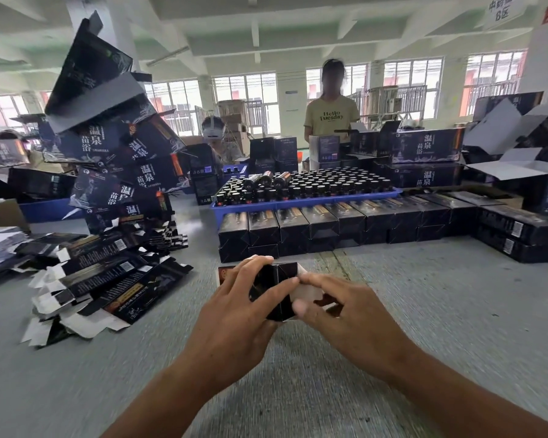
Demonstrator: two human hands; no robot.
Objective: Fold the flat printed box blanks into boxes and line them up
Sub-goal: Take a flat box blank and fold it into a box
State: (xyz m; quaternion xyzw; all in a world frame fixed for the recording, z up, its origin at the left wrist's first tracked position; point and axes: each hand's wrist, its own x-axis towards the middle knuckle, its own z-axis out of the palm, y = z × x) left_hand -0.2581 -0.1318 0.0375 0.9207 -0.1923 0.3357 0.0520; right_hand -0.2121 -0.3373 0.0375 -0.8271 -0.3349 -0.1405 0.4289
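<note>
Fingers of left hand (pixel 234 306) curled round a dark printed box (pixel 274 290), right hand (pixel 336 306) pinching its pale end flap, near the table's (pixel 424 311) front edge. Beyond, folded boxes (pixel 329 227) in a row; left, flat blanks (pixel 108 276) heaped; behind, blue tray (pixel 298 202) packed with bottles (pixel 314 183).

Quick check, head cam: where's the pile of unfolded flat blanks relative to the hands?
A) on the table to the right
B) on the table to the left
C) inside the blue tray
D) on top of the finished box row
B: the flat blanks lie fanned out on the table left of both hands, while the blue tray holds bottles.
</note>
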